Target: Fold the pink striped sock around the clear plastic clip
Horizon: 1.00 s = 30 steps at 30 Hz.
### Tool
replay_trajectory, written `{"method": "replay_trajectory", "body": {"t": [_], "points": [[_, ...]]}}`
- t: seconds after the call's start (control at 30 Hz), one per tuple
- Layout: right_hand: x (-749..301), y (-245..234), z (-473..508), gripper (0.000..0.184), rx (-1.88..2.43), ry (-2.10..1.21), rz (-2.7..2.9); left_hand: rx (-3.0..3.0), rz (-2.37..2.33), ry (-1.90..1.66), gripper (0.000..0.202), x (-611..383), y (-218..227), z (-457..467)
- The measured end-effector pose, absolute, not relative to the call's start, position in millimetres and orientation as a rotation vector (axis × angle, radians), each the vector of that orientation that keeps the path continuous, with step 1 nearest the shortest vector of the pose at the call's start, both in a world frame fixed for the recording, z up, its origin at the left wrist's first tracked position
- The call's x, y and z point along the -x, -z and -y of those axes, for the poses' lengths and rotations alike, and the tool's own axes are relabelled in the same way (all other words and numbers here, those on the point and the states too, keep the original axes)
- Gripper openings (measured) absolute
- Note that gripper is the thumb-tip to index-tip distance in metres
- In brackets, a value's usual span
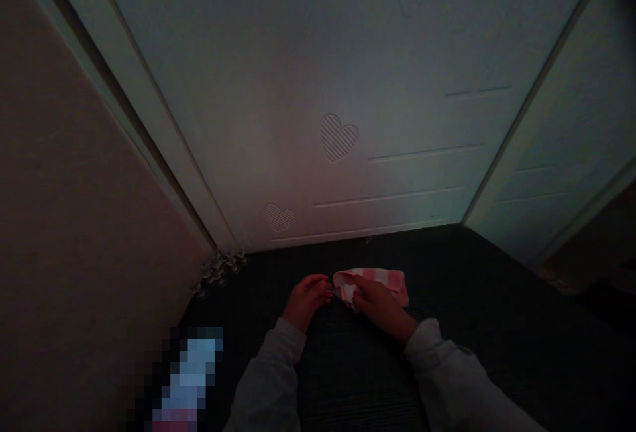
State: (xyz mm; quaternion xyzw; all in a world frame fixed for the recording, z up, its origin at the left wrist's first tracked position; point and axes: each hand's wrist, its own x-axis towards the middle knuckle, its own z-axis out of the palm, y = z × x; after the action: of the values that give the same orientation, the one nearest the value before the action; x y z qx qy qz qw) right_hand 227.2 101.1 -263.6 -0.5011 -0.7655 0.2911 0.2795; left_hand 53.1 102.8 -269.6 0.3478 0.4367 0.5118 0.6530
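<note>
In dim light, a folded pink-and-white striped cloth (395,279) lies on the dark tabletop. My right hand (375,301) is closed on its left part, with the fingers gathered around the fabric. Just left of the cloth, my left hand (305,301) has its fingers bent together at a small shiny metal piece (332,291). That piece sits between the two hands, its right end close to the cloth. Its exact kind is too dark and small to make out.
A pile of small shiny metal pieces (218,270) lies at the table's back left corner. Behind the table (358,379) stands a white panel (278,114) with embossed hearts. A wall (89,220) borders the left side. A pixelated bright patch (191,372) covers the lower left.
</note>
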Motion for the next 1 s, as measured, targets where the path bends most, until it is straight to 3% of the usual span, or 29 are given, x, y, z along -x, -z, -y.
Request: {"method": "replay_trajectory", "body": {"t": [0.77, 1.0], "points": [[-228.1, 267.8, -99.8, 0.042, 1.287, -0.857, 2.0, -0.766, -0.97, -1.193, 0.027, -52.6, 270.8, -103.1], [-232.2, 261.6, -99.5, 0.031, 1.152, -1.003, 1.921, -0.737, -0.973, -1.206, 0.029, -52.4, 270.9, -103.7]]}}
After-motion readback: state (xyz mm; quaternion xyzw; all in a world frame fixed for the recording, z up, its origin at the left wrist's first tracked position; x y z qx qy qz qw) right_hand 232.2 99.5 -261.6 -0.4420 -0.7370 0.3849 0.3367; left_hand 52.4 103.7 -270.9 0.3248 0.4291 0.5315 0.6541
